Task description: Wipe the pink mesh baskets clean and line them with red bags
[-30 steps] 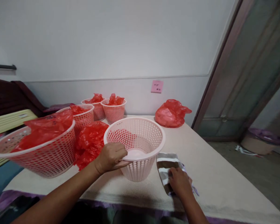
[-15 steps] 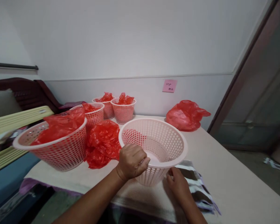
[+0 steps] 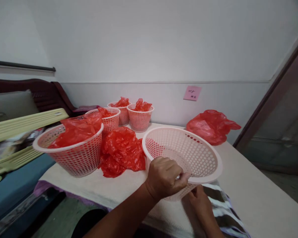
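A pale pink perforated plastic basket stands in front of me, tilted, with nothing showing inside. My left hand is closed around its near rim. Low on the basket's right side, my right hand has its fingers curled together against or just beside the outer wall; the rim and wall partly hide the fingertips. A striped brown-and-white cloth lies beside that hand. Left of the basket sits a crumpled heap of red plastic bags.
Farther left stands a basket with a red bag inside. Several more bagged baskets are at the back by the wall. A filled red bag rests on the table at the back right. A pink note is on the wall.
The basket is tilted more, its near rim still in my left hand. My right hand stays low beside it. The whole view has shifted, so things appear farther right.
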Available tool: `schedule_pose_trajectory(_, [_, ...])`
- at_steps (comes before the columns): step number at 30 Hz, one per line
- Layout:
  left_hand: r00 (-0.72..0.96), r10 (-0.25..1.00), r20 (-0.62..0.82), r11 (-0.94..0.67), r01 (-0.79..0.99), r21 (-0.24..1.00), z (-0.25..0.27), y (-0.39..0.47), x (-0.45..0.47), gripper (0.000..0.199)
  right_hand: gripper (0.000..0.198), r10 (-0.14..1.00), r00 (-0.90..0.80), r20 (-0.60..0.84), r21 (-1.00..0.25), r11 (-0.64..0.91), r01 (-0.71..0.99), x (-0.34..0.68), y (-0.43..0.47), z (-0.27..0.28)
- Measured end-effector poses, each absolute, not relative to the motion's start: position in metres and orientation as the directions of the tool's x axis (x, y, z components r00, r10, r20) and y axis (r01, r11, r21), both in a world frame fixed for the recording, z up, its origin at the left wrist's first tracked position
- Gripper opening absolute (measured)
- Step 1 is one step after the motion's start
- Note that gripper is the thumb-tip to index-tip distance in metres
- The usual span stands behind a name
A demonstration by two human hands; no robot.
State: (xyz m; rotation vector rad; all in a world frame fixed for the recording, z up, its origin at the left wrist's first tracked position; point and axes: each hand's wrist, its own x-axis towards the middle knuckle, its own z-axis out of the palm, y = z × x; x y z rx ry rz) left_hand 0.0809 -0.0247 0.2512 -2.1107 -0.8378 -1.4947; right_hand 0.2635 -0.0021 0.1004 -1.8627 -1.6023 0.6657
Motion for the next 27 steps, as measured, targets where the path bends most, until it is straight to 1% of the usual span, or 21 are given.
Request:
schedule_pose_trajectory(3, [0.125, 0.282, 0.951, -0.856, 0.48, 0.191, 0.25, -0.034, 0.069, 0.008, 0.04, 0.986, 0.152, -0.062, -0.681, -0.153, 0.717, 0.264, 0.0, 0.095])
schedule_pose_trajectory(5, [-0.014, 0.381, 0.924, -0.845, 0.4, 0.355, 0.243, -0.044, 0.058, 0.003, 0.043, 0.987, 0.128, -0.096, -0.673, -0.159, 0.722, 0.267, 0.001, 0.09])
schedule_pose_trajectory(7, [-0.163, 0.509, 0.845, -0.75, 0.397, 0.528, 0.228, -0.052, 0.044, 0.005, 0.045, 0.987, 0.104, -0.122, -0.669, -0.159, 0.726, 0.269, 0.002, 0.085])
schedule_pose_trajectory(8, [-0.221, 0.555, 0.802, -0.695, 0.406, 0.593, 0.217, -0.054, 0.035, 0.008, 0.045, 0.986, 0.1, -0.132, -0.661, -0.163, 0.732, 0.269, 0.002, 0.083])
schedule_pose_trajectory(10, [-0.264, 0.639, 0.723, -0.597, 0.422, 0.682, 0.193, -0.054, 0.017, 0.012, 0.042, 0.985, 0.106, -0.14, -0.641, -0.171, 0.748, 0.269, 0.001, 0.08])
schedule_pose_trajectory(12, [-0.252, 0.739, 0.625, -0.479, 0.457, 0.749, 0.165, -0.049, -0.001, 0.01, 0.038, 0.986, 0.092, -0.142, -0.62, -0.16, 0.768, 0.266, -0.002, 0.078])
schedule_pose_trajectory(15, [-0.195, 0.85, 0.489, -0.33, 0.527, 0.783, 0.129, -0.035, -0.022, 0.01, 0.035, 0.993, 0.051, -0.104, -0.607, -0.104, 0.788, 0.263, -0.005, 0.076])
schedule_pose_trajectory(18, [-0.121, 0.91, 0.396, -0.249, 0.604, 0.757, 0.106, -0.021, -0.035, 0.017, 0.033, 0.997, 0.032, -0.077, -0.606, -0.072, 0.793, 0.262, -0.005, 0.073])
schedule_pose_trajectory(23, [-0.015, 0.958, 0.286, -0.187, 0.724, 0.664, 0.088, 0.001, -0.044, 0.029, 0.034, 0.989, 0.034, -0.141, -0.581, -0.111, 0.806, 0.264, -0.002, 0.068])
schedule_pose_trajectory(27, [-0.052, 0.98, 0.19, -0.073, 0.8, 0.595, 0.075, 0.013, -0.049, 0.031, 0.027, 0.99, 0.039, -0.139, -0.562, -0.111, 0.82, 0.265, -0.002, 0.066])
